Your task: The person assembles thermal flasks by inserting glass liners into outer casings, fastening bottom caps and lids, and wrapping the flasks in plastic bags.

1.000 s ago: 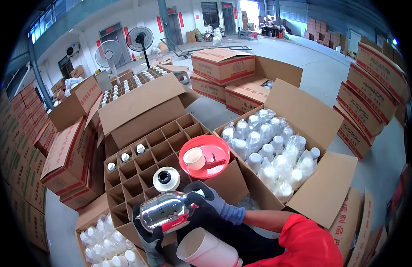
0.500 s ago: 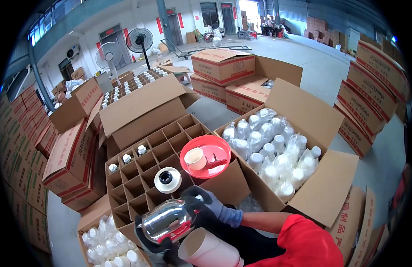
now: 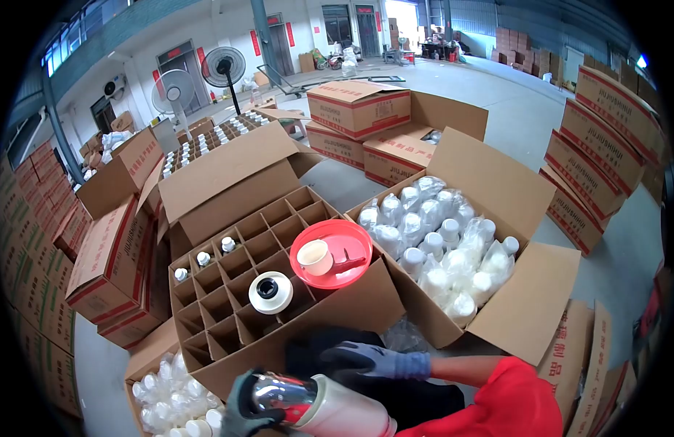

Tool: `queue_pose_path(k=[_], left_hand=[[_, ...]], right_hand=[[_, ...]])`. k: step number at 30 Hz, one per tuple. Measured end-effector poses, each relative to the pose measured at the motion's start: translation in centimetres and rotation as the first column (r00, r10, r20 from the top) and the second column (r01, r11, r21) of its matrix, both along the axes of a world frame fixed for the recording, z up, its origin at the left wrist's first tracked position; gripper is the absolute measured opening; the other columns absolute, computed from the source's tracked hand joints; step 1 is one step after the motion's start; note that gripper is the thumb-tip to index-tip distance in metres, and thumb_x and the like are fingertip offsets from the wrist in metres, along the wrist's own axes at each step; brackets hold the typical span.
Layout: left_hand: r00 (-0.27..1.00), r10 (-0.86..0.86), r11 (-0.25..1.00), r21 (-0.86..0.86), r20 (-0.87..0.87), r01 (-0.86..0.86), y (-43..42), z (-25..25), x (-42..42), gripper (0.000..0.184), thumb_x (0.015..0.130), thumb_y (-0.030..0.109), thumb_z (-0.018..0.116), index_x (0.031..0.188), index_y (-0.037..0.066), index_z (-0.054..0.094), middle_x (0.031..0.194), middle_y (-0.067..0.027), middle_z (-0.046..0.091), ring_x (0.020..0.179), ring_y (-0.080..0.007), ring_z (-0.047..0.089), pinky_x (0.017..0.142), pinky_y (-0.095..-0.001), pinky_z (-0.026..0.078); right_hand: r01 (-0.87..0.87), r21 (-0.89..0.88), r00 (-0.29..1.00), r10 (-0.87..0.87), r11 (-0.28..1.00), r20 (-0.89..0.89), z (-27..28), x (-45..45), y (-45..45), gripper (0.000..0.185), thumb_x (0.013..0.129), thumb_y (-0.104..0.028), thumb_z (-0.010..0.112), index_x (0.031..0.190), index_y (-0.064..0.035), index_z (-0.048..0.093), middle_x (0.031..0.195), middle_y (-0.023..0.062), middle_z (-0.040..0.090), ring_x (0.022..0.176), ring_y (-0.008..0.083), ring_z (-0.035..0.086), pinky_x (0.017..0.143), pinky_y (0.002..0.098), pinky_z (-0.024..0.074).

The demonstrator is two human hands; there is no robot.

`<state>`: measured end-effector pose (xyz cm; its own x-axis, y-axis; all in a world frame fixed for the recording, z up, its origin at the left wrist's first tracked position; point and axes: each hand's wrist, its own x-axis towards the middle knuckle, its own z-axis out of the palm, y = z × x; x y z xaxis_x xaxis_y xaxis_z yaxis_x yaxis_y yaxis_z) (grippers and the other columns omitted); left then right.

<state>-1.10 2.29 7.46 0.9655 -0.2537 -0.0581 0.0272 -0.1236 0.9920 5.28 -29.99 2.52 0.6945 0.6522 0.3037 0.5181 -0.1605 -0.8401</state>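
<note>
Wears a bright red top (image 3: 522, 408) with a creased right sleeve (image 3: 490, 382), cut short above a bare forearm (image 3: 464, 368). Covers the right hand (image 3: 373, 359) with a grey-blue knitted glove (image 3: 388, 362), finished with a snug, bluer cuff (image 3: 415, 365) and darker toward the front. Covers the left hand (image 3: 243, 400) likewise, in dull grey and near-black. Has plain black cloth (image 3: 428, 400) below.

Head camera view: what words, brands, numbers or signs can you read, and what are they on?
"JIUJIUSHIHUI": stacked cartons at right.
"JIUJIUSHIHUI": red-striped carton at left.
"璃制品": carton flap at lower right.
Too small or blurred to read: red wall strips, green-lettered cartons at far left, and the smaller carton print.
No text is readable on the silvery bottle.
</note>
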Motion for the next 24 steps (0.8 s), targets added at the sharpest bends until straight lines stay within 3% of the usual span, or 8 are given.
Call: queue_pose_path(k=[1,3,5,7,12,14,17,24], left_hand=[[0.994,-0.085,0.99,0.118,0.067,0.076,0.1,-1.6,-0.3,0.099,0.059,0.019,0.092,0.14,0.001,0.039,0.137,-0.0118,0.049,0.122,-0.0234,0.053,0.102,-0.0377,0.045],[0.987,-0.148,0.962,0.241,0.056,0.131,-0.7,-3.9,-1.1,0.096,0.06,0.02,0.091,0.14,0.001,0.04,0.137,-0.0117,0.05,0.122,-0.0235,0.053,0.102,-0.0377,0.044],[0.99,-0.141,0.95,0.281,0.005,0.134,-1.6,-5.4,-1.5,0.094,0.062,0.021,0.089,0.14,0.002,0.04,0.137,-0.0116,0.05,0.122,-0.0235,0.052,0.103,-0.0376,0.044],[0.993,-0.12,0.945,0.304,-0.009,0.117,-2.4,-6.3,-1.5,0.092,0.063,0.022,0.088,0.139,0.002,0.041,0.137,-0.0115,0.05,0.123,-0.0235,0.052,0.104,-0.0375,0.043],[0.994,-0.096,0.932,0.355,0.055,0.07,-3.4,-7.3,-1.7,0.086,0.068,0.024,0.085,0.139,0.003,0.042,0.137,-0.0113,0.051,0.124,-0.0236,0.051,0.105,-0.0373,0.041],[0.992,-0.091,0.928,0.368,0.086,0.053,-3.7,-7.5,-2.0,0.084,0.069,0.025,0.084,0.139,0.003,0.042,0.137,-0.0112,0.051,0.124,-0.0236,0.051,0.106,-0.0372,0.04],[0.989,-0.068,0.929,0.369,0.129,0.016,-3.9,-8.0,-2.4,0.08,0.072,0.026,0.082,0.139,0.004,0.043,0.137,-0.011,0.052,0.124,-0.0236,0.051,0.107,-0.037,0.039],[0.971,0.092,0.951,0.27,0.22,-0.152,-3.2,-11.3,-3.4,0.073,0.077,0.029,0.077,0.138,0.005,0.045,0.137,-0.0106,0.053,0.126,-0.0237,0.05,0.109,-0.0367,0.037]], right_hand=[[0.015,-0.004,1.0,-0.015,1.0,-0.003,-1.0,-1.3,-1.0,0.054,0.091,-0.032,0.063,0.134,-0.0024,0.048,0.129,0.0174,0.053,0.12,0.0326,0.05,0.102,0.0414,0.0404],[0.044,-0.013,0.999,-0.044,0.999,-0.007,-3.7,-4.7,-3.2,0.065,0.088,-0.033,0.069,0.138,-0.0002,0.043,0.135,0.0168,0.048,0.128,0.032,0.044,0.106,0.0422,0.0365],[0.043,-0.121,0.997,-0.034,0.992,0.068,-7.7,-9.0,-5.8,0.074,0.084,-0.033,0.074,0.14,0.0005,0.039,0.14,0.0176,0.044,0.131,0.0351,0.04,0.108,0.0444,0.0349],[-0.049,-0.134,0.999,0.05,0.99,0.005,-8.4,-12.7,-7.3,0.09,0.079,-0.044,0.076,0.145,-0.0002,0.031,0.149,0.0215,0.031,0.139,0.0377,0.029,0.114,0.0453,0.0276],[0.063,0.15,0.998,-0.058,0.987,-0.04,-4.7,-12.5,-2.7,0.093,0.078,-0.04,0.077,0.147,-0.001,0.028,0.151,0.0221,0.028,0.14,0.0381,0.028,0.115,0.046,0.0259],[-0.048,0.154,0.998,0.041,0.987,0.051,-1.9,-8.7,-0.9,0.09,0.078,-0.035,0.078,0.146,-0.0001,0.029,0.149,0.0221,0.031,0.139,0.0368,0.03,0.115,0.0442,0.0268],[-0.233,0.261,0.97,0.242,0.937,-0.006,0.4,-5.1,1.3,0.088,0.079,-0.039,0.076,0.145,-0.0002,0.032,0.143,0.0206,0.039,0.134,0.0333,0.039,0.111,0.0409,0.0315],[-0.344,0.297,0.929,0.276,0.891,0.248,9.5,-0.5,2.6,0.084,0.072,-0.032,0.082,0.139,0.0005,0.043,0.13,0.0184,0.053,0.122,0.0319,0.051,0.104,0.0399,0.0397]])
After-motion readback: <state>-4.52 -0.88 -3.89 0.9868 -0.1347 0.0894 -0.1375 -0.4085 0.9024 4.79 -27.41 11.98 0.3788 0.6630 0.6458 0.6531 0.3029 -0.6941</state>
